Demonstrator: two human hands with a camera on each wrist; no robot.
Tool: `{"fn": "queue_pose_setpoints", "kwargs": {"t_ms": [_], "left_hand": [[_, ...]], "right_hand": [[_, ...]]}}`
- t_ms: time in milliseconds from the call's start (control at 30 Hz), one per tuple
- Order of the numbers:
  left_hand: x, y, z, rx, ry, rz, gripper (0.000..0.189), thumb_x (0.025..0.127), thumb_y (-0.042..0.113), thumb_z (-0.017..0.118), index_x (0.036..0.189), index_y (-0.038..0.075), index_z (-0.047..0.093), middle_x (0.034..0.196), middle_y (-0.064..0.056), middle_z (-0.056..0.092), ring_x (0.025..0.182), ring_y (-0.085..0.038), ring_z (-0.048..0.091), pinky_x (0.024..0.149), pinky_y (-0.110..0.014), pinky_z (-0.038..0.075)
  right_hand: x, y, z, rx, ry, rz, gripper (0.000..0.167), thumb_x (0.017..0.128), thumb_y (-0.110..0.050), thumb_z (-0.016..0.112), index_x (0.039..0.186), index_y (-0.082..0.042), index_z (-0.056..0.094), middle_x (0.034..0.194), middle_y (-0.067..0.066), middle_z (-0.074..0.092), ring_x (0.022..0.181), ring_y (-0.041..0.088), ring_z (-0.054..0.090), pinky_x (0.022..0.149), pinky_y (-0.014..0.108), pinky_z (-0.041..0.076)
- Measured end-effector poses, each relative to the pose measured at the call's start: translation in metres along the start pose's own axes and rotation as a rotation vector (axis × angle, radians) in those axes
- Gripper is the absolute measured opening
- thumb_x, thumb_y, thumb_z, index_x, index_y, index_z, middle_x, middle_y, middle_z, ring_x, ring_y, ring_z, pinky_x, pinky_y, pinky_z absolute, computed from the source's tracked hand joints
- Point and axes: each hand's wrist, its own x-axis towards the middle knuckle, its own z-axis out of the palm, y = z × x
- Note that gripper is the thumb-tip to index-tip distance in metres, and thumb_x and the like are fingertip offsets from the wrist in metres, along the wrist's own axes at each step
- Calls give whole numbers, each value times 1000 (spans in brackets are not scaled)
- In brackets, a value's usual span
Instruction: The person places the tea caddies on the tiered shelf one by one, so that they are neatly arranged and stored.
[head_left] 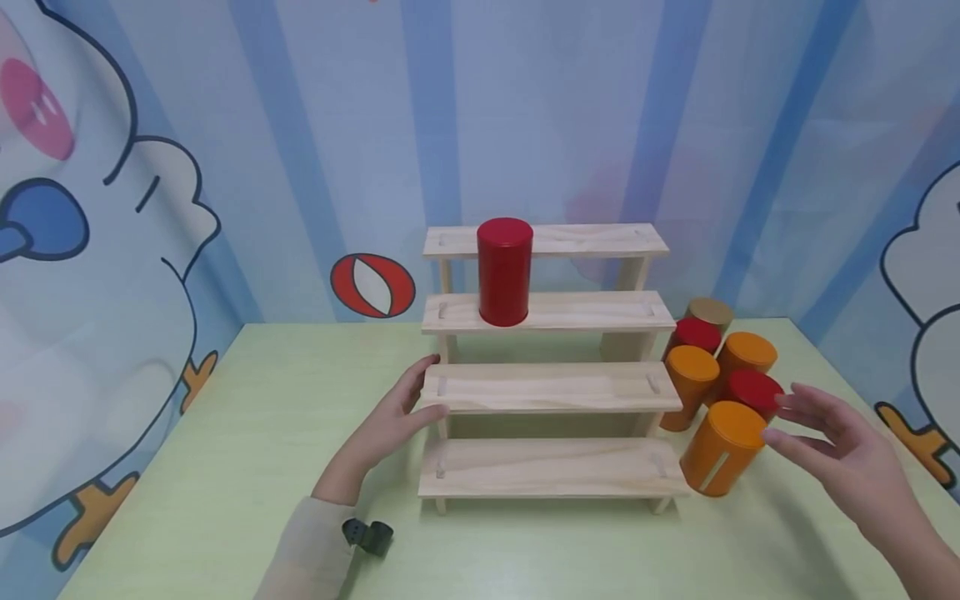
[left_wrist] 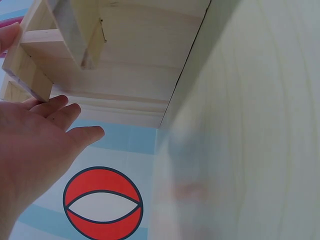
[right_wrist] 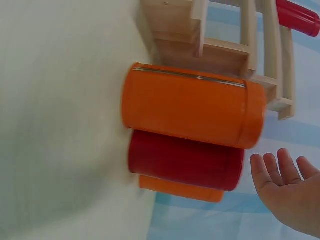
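Observation:
A four-step wooden display shelf (head_left: 551,387) stands on the table, with one red can (head_left: 504,275) upright on its second step from the top. My left hand (head_left: 397,417) holds the left end of the step below that, thumb at the front corner and fingers toward the back; the left wrist view shows the board's end between thumb and fingers. On the right, my right hand (head_left: 847,458) is held with fingers spread beside the front orange can (head_left: 723,450) and a red can (head_left: 753,392). In the right wrist view its fingers (right_wrist: 287,167) are apart from the cans.
Behind those stand more orange cans (head_left: 688,375), another red can (head_left: 697,335) and a tan-topped can (head_left: 709,312), packed close to the shelf's right side. A printed cloth backdrop (head_left: 525,108) rises behind the pale green table (head_left: 247,467).

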Motion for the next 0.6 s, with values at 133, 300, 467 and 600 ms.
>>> {"fn": "queue_pose_setpoints", "kwargs": {"t_ms": [133,300,467,600], "left_hand": [[0,0,1,-4,1,3,78,93,19,63,154,9,16,160,-12,15,148,-32,12,118,-53,14],[1,-1,1,3,-4,-3,78,93,21,64,154,10,16,161,-10,15,148,-30,12,118,-52,13],[0,-2,0,10,8,-6,79,93,20,64,154,9,16,161,-10,15,148,-31,12,118,-52,14],[0,-1,-1,15,9,-2,79,93,20,64,154,8,16,161,-10,16,148,-30,12,118,-52,14]], "right_hand": [[-3,3,7,-8,-35,63,78,92,-38,63,148,3,27,136,27,43,107,11,51,65,3,45],[-4,5,12,-26,-74,141,84,92,-44,61,147,7,24,141,33,34,120,47,39,62,2,40],[-3,9,16,-12,-104,174,89,90,-48,61,148,6,22,144,31,32,122,46,39,63,2,40],[-3,11,20,-1,-129,207,94,89,-51,61,150,6,17,146,32,29,124,48,37,61,2,39]]}}
